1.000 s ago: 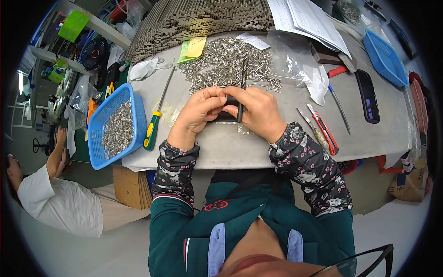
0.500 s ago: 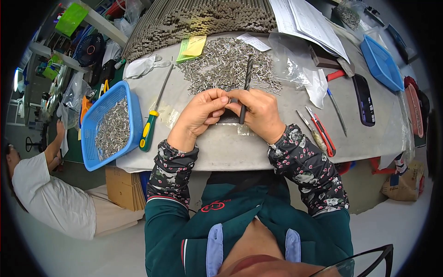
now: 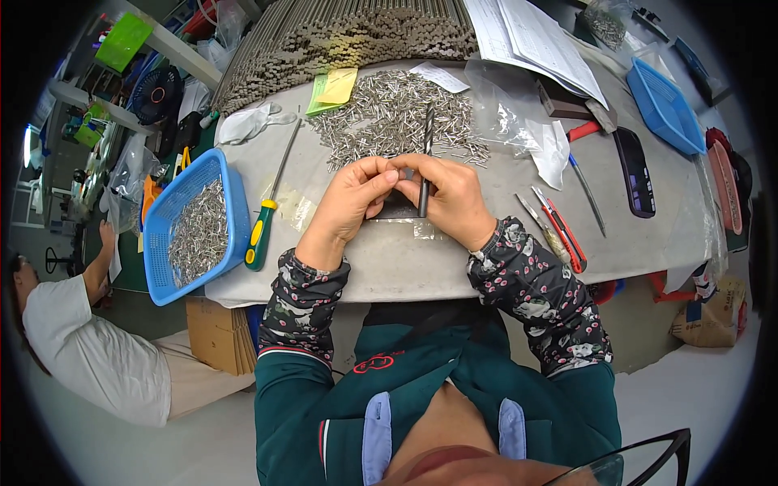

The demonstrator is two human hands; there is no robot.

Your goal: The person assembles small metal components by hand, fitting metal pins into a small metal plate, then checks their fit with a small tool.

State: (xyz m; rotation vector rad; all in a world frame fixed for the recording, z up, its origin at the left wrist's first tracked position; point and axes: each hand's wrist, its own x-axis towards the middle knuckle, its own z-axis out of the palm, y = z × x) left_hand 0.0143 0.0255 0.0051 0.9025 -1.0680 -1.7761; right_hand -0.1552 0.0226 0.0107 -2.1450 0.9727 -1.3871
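Over the near middle of the table my two hands meet at the fingertips. My right hand (image 3: pixel 455 198) is closed around a black twist drill bit (image 3: pixel 429 134), its fluted end pointing away from me and its plain shank toward me. The fingers of my left hand (image 3: pixel 350 198) are pinched together against the right fingertips; whatever they hold is too small or hidden to make out. Beneath the hands a dark flat block (image 3: pixel 397 209) shows in part. Just beyond them spreads a heap of small metal pins (image 3: pixel 397 113).
To the left stand a blue basket (image 3: pixel 240 219) of metal pins and a green-yellow screwdriver (image 3: pixel 259 235). Toward the right lie a red utility knife (image 3: pixel 565 235), a pen (image 3: pixel 587 194) and a phone (image 3: pixel 636 174). Stacked metal rods (image 3: pixel 340 32) fill the back. A co-worker (image 3: pixel 97 340) sits at left.
The drill bit has turned a little and stands straighter away from me. My right fingers have shifted slightly around it. My left hand keeps its pinch near the same spot.
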